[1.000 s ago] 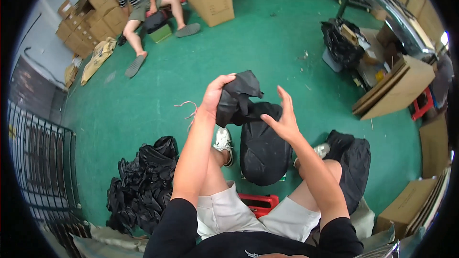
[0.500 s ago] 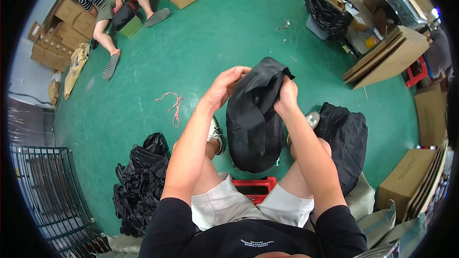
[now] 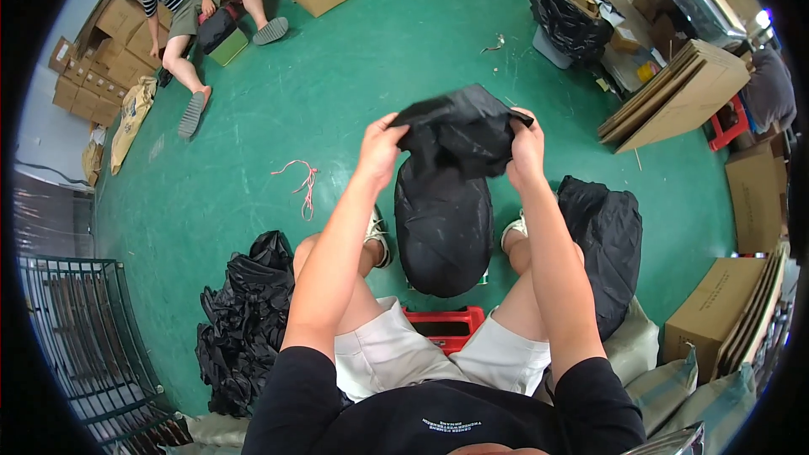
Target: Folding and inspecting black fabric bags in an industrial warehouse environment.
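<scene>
Between my knees stands a smooth, rounded black form (image 3: 444, 232), shaped like a long dome. A loose piece of thin black fabric (image 3: 465, 122) is stretched over its far end, and I cannot tell whether the two are joined. My left hand (image 3: 381, 150) pinches the fabric's left edge, thumb uppermost. Its right corner is gripped in my right hand (image 3: 527, 147). What lies under the form is mostly hidden; a thin pale edge shows at its near end.
A crumpled black pile (image 3: 244, 324) lies to my left, a fuller black bundle (image 3: 600, 244) to my right. Before me is a red stool (image 3: 445, 341). Pink string (image 3: 309, 190) lies on the green floor. Flattened cardboard (image 3: 674, 97) leans far right; another person (image 3: 181, 0) sits far left.
Both hands have moved apart, spreading the fabric wider and lifting it off the near part of the rounded form. The seated person's arm has shifted down.
</scene>
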Action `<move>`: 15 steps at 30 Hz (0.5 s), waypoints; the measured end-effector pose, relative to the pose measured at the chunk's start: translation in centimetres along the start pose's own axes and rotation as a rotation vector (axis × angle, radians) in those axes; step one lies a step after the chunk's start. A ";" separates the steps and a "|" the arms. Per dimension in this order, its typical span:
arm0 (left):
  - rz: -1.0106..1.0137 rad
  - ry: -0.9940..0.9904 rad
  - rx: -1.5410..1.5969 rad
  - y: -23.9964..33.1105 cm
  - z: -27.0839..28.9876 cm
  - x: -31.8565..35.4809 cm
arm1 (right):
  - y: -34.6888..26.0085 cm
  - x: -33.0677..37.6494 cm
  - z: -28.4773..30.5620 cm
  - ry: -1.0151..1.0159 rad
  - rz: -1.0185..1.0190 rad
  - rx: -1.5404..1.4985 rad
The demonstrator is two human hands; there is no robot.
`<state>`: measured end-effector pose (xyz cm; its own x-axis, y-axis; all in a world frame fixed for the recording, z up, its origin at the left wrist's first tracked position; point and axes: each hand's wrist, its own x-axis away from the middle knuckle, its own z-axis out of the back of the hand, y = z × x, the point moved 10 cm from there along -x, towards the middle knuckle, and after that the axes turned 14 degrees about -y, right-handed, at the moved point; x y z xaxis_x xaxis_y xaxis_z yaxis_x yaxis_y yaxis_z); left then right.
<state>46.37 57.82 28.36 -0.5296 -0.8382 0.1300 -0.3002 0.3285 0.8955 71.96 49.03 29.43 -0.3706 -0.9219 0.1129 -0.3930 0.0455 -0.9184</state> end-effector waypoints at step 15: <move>0.170 -0.188 0.477 2.8 -1.5 2.5 | -0.5 4.9 -1.7 -0.704 -0.476 -0.159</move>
<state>45.36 55.97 31.80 -0.7218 -0.6782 0.1385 -0.5017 0.6504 0.5703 68.94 45.16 31.05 0.4504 -0.8780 0.1622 -0.5063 -0.4008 -0.7636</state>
